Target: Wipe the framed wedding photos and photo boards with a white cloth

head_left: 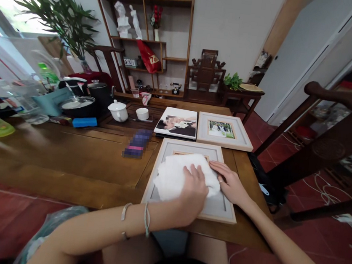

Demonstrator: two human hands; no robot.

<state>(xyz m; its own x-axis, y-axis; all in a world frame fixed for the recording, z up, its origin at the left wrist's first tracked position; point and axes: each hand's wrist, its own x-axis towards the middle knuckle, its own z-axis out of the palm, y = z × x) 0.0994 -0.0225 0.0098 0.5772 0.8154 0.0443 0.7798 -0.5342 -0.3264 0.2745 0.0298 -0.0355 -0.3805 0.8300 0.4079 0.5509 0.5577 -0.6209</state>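
Observation:
A light wooden picture frame [152,184] with a pale mat lies flat on the table in front of me. A bunched white cloth [171,176] covers most of its middle and hides the picture. My left hand [193,189], slightly blurred, presses down on the cloth with bent fingers gripping it. At the cloth's right edge, my right hand [227,180] rests over the frame's right side, its fingers stretched out. Beyond this frame lie a second frame [246,144] with a small photo and a photo album [177,123] with a white and black cover.
On the wooden table [97,152] are a blurred-out dark purple item [137,143], a white teapot [118,111], a white cup [142,114], a blue box [84,122] and a lidded pan [79,106]. A wooden chair [321,136] stands close on the right.

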